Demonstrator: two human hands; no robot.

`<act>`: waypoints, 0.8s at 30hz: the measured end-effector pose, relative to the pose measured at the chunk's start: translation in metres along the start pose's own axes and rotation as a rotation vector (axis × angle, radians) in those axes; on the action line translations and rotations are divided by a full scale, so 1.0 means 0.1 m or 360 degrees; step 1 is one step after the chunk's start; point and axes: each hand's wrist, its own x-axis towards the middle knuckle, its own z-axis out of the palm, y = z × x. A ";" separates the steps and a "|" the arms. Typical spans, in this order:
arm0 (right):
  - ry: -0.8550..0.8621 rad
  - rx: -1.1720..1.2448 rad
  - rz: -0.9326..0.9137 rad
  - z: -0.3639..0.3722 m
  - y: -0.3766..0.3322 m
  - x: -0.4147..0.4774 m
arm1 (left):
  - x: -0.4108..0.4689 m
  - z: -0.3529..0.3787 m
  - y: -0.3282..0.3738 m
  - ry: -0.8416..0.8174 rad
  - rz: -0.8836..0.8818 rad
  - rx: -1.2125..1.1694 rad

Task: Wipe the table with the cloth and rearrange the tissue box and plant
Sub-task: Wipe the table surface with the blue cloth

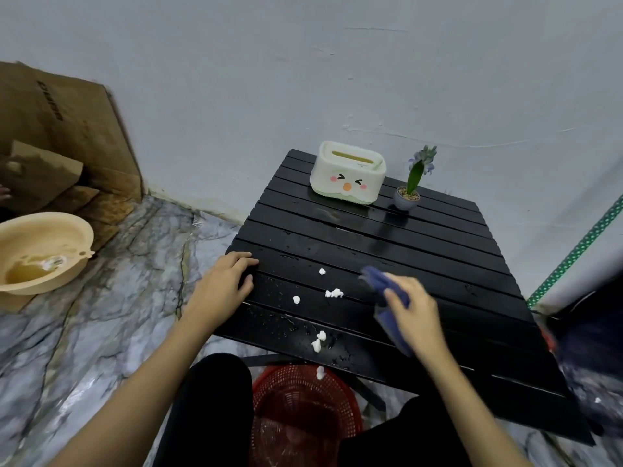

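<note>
The right hand [413, 311] grips the blue cloth [387, 298] on the counter [421, 237], white crumbs [333, 293] lying just to its left toward the open, bracing left hand [226, 281], while tissue box [349, 173] and plant [409, 187] stand far beyond.
</note>
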 end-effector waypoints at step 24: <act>-0.1023 0.0039 -0.0717 0.58 -0.37 -0.19 | 0.00 0.01 -0.01 0.0004 0.0006 -0.0018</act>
